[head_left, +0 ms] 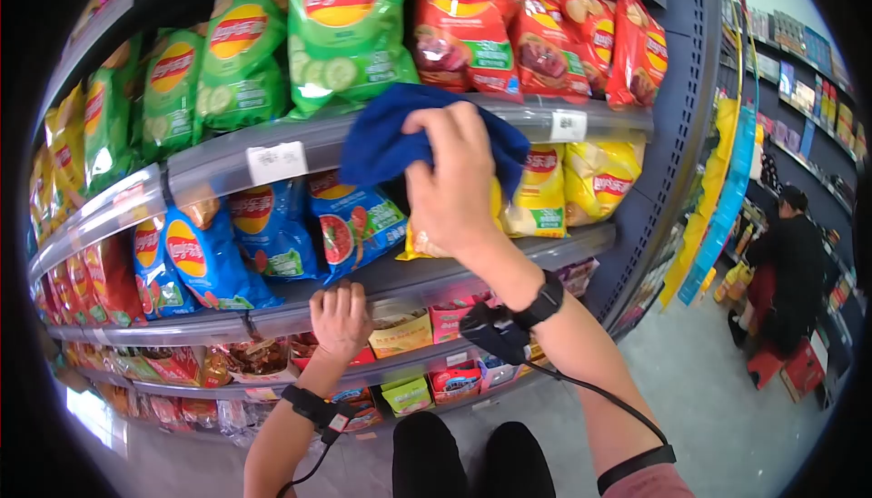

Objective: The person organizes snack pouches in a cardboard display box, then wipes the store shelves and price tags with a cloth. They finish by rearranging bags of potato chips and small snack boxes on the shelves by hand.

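My right hand (454, 180) is closed on a dark blue cloth (386, 139), pressing it against the clear-fronted edge of the upper chip shelf (318, 139). The cloth drapes over that edge, below a large green bag of chips (350, 30) and the red chip bags (468, 26). Lower down, my left hand (341, 321) has its fingers curled over the edge of the shelf below (300, 298). Just above it stand blue chip bags (354, 221). Yellow chip bags (538, 194) sit behind and beside my right hand, partly hidden by it.
White price tags (277, 162) are fixed to the upper shelf edge. Boxes of small snacks (401, 333) fill the lower shelves. A grey end panel (672, 108) bounds the rack. At the far right, a person in dark clothes (788, 266) is low down near another shelf.
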